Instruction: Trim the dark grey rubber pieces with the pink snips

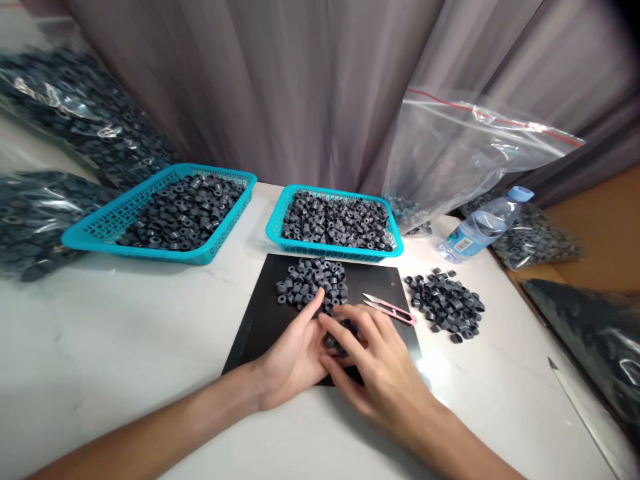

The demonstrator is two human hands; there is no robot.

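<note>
Okay, left hand [299, 352] cups small dark pieces [334, 343], palm up, thumb raised; right hand [385, 360] arches over, fingers bent, partly hiding them, can't tell if pinching any. Just beyond both hands, loose pile [310, 281] on black mat [263, 317]. Farther ahead, blue basket [336, 248] holding similar pieces; ahead-left, another basket [115, 217], same contents. Far left of hands, bagged pieces [40, 223], cut off.

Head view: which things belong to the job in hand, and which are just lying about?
Probably the job:
left hand and right hand, around grey parts
black mat and its pile
pink scissors, unheld
blue baskets of parts
loose pile beside the mat

Probably just lying about:
water bottle
metal strip
</note>
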